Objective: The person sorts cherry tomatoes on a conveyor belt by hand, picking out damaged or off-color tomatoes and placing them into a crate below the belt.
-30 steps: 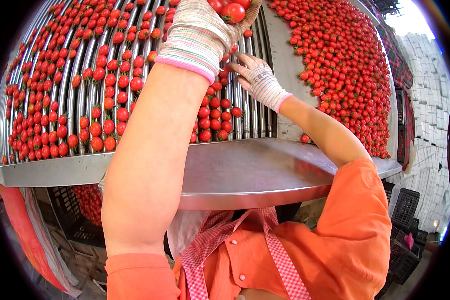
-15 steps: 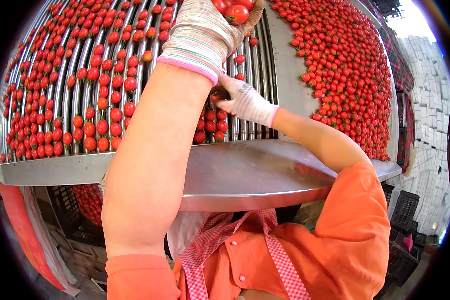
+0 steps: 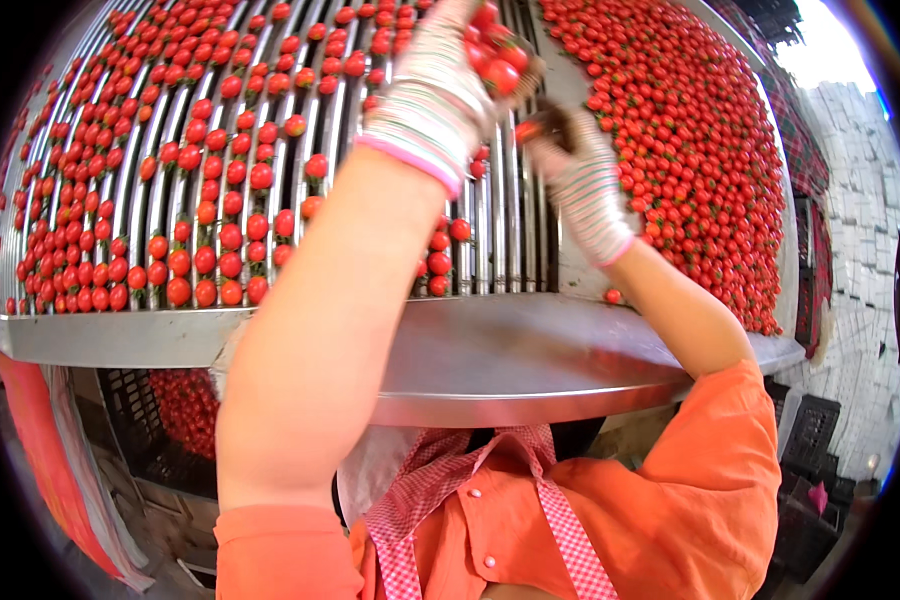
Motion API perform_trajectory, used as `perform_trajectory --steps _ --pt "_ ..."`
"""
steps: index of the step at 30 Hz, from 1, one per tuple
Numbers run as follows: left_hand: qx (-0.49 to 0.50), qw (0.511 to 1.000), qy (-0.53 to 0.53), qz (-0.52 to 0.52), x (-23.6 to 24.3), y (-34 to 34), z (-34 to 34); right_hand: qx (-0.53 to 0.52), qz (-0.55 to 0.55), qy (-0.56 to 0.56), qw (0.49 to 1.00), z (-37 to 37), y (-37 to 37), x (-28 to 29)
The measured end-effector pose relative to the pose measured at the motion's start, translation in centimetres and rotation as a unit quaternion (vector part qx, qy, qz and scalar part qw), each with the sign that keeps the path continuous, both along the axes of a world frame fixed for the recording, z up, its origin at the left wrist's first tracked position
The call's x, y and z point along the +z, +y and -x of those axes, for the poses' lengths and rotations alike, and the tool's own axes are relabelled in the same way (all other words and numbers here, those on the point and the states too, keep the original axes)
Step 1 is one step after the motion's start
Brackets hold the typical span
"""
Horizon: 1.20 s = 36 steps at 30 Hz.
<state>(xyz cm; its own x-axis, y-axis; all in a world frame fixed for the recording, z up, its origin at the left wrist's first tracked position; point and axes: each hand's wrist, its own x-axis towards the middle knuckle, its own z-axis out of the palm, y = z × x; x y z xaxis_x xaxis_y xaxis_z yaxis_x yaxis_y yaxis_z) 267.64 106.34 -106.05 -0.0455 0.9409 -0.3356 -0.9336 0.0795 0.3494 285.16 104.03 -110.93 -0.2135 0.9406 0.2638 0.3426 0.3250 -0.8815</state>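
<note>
My left hand (image 3: 450,75), in a striped knit glove, reaches over the steel rollers and is closed around several red cherry tomatoes (image 3: 501,76). Just to its right, my right hand (image 3: 578,165) wears a matching glove with dark fingertips and is smeared by motion. A red tomato (image 3: 527,131) shows between its thumb and fingers. Rows of tomatoes (image 3: 232,236) rest in the grooves of the roller bed (image 3: 485,265). My left forearm hides part of the rollers.
Right of the rollers, a steel strip (image 3: 578,262) borders a dense heap of tomatoes (image 3: 695,150). One loose tomato (image 3: 612,296) sits near the steel front ledge (image 3: 490,350). Below left stands a black crate (image 3: 135,400) with tomatoes. Black crates (image 3: 812,435) stand at far right.
My left hand has shifted right with its tomatoes. My right hand has moved up and right, off the rollers to the steel strip. A loose tomato now shows by the ledge.
</note>
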Motion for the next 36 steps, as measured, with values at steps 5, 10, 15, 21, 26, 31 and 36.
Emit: perform_trajectory --steps 5,10,15,21,26,31,36 --pt "-0.065 0.994 -0.08 0.027 0.1 -1.0 -3.2 -0.003 -0.099 0.154 0.983 1.3 0.8 5.8" --pt "-0.041 0.972 -0.219 -0.072 -1.8 -0.1 -3.1 0.072 -0.312 -0.054 0.946 4.7 0.4 5.0" --pt "0.041 0.976 -0.212 -0.004 0.1 -0.1 -3.0 0.063 -0.32 -0.148 0.934 3.6 1.9 5.5" --pt "0.03 0.973 -0.227 -0.005 0.8 -0.4 -3.0 0.071 -0.343 -0.185 0.918 1.6 0.4 6.2" --pt "0.035 0.975 -0.219 -0.027 0.0 -0.1 -2.0 0.102 -0.216 -0.231 0.943 -2.7 -5.1 8.4" --pt "0.033 0.974 -0.216 -0.056 1.0 -0.2 -0.6 0.071 -0.084 -0.275 0.955 -7.9 -7.9 6.2" --pt "0.027 0.957 -0.272 -0.095 4.2 -4.4 4.8 0.049 -0.007 -0.135 0.99 -10.7 -2.0 3.1"
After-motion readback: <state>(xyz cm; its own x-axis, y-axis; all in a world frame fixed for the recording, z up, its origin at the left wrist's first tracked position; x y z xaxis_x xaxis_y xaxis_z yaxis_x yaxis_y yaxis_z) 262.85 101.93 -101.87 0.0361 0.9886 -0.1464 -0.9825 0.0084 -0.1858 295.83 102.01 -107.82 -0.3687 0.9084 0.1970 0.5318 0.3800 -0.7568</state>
